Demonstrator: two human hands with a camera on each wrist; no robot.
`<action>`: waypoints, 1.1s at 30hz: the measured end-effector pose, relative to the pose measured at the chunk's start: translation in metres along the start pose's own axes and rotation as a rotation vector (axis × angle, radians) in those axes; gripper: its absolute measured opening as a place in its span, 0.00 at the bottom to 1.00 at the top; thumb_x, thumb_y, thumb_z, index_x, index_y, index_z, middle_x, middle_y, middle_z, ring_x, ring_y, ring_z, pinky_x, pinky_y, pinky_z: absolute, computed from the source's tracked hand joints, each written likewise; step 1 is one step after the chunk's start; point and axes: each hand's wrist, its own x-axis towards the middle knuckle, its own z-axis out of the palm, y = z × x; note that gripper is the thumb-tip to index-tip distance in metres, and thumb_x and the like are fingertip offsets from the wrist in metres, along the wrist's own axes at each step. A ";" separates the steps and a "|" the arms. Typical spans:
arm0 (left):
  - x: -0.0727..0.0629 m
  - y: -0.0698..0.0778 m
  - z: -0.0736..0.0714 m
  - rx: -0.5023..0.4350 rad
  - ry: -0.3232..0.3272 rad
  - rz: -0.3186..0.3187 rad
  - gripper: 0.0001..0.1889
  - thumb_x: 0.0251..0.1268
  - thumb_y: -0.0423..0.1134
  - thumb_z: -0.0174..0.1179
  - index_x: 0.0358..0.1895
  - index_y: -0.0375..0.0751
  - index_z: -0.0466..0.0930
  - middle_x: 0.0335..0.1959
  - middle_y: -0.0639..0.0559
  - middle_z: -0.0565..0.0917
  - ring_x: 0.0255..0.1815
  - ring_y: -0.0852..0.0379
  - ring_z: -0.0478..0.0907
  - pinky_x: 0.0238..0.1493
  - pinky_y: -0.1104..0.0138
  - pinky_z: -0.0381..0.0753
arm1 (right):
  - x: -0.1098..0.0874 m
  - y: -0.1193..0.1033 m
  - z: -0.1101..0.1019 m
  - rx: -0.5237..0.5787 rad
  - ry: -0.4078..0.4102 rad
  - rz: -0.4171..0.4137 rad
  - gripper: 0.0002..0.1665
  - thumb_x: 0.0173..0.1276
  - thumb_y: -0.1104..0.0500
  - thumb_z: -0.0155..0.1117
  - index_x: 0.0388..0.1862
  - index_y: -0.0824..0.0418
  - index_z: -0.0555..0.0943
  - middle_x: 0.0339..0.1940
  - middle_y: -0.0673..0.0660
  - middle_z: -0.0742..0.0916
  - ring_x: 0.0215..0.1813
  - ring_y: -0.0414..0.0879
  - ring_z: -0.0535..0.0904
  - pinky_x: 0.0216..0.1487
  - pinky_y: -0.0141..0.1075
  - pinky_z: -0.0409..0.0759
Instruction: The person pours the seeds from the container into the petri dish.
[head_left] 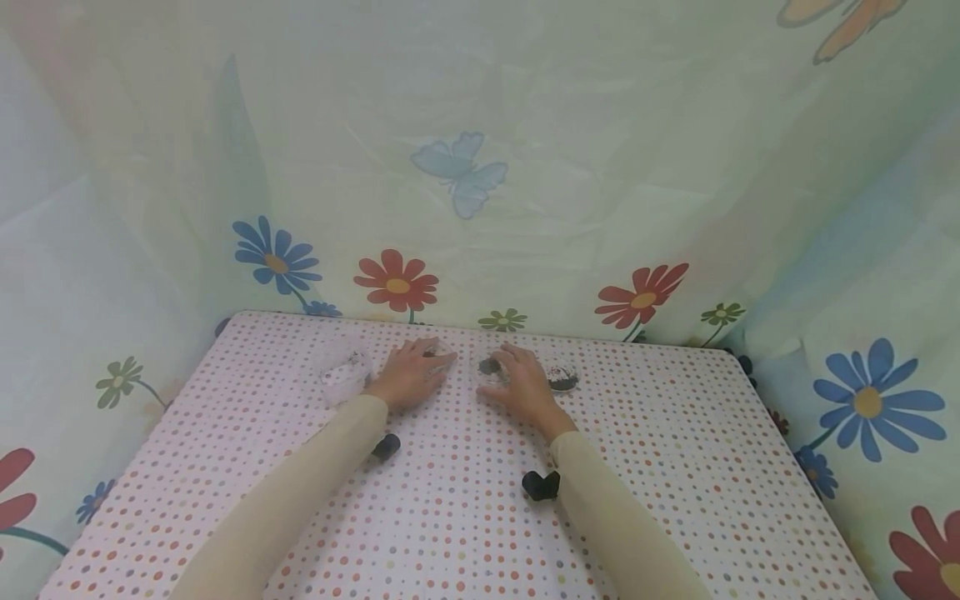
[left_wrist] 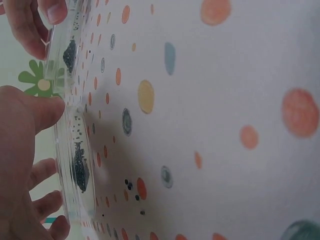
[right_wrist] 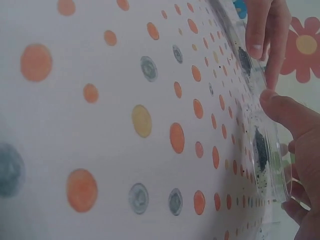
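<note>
My left hand [head_left: 408,375] spans a shallow clear petri dish [left_wrist: 85,207] on the table, thumb at one side of its rim and fingers at the other. Dark grains [left_wrist: 80,167] lie heaped inside. Just to the right, my right hand [head_left: 521,387] grips a second clear petri dish [right_wrist: 272,187] the same way, thumb and fingers at its edge. That one also has a dark heap of grains [right_wrist: 261,149] in it. The two dishes stand side by side, thumbs toward each other.
Another clear dish [head_left: 561,375] with dark grains stands right of my right hand. Crumpled-looking clear plastic [head_left: 341,371] lies left of my left hand. A few loose dark grains [left_wrist: 131,185] are on the dotted tablecloth [head_left: 450,500]. A flowered curtain [head_left: 555,208] rises behind the table.
</note>
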 end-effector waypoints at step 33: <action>-0.003 0.005 -0.003 -0.004 0.001 -0.018 0.24 0.73 0.54 0.48 0.71 0.70 0.63 0.77 0.52 0.57 0.77 0.45 0.53 0.75 0.41 0.53 | 0.012 -0.002 -0.002 -0.004 -0.011 0.019 0.42 0.56 0.40 0.72 0.66 0.56 0.72 0.73 0.60 0.69 0.75 0.59 0.61 0.75 0.56 0.60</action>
